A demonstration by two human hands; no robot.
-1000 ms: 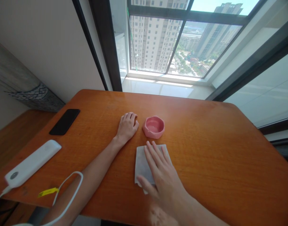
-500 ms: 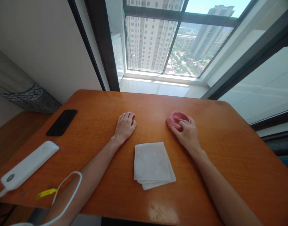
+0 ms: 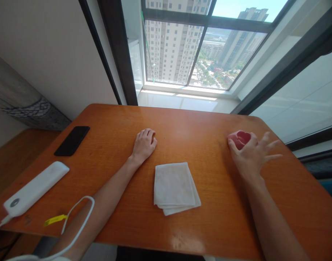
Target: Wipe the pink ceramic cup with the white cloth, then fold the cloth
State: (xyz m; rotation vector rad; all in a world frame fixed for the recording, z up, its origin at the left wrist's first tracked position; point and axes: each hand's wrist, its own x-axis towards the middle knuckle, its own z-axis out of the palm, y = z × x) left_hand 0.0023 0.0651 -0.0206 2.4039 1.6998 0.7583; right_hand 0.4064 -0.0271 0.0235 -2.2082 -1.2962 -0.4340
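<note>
A pink, hollow, cup-like object point(image 3: 242, 139) is pinched between the thumb and index finger of my right hand point(image 3: 251, 154), over the right part of the wooden table. The other fingers of that hand spread out to the right. My left hand point(image 3: 144, 143) rests on the table left of centre, fingers curled inward; nothing shows in it, though its underside is hidden. Between my forearms, nearer to me, lies a folded white cloth point(image 3: 175, 185), which neither hand touches.
On the table's point(image 3: 190, 134) left side lie a black phone point(image 3: 72, 141) and a white power strip point(image 3: 37, 188). A white cable point(image 3: 87, 221) with a yellow tag point(image 3: 55, 220) loops across my left forearm. Beyond the far edge is a window point(image 3: 179, 54).
My right hand has moved right with the pink cup-like object, and its free fingers have spread apart. My left hand and the cloth stay where they were.
</note>
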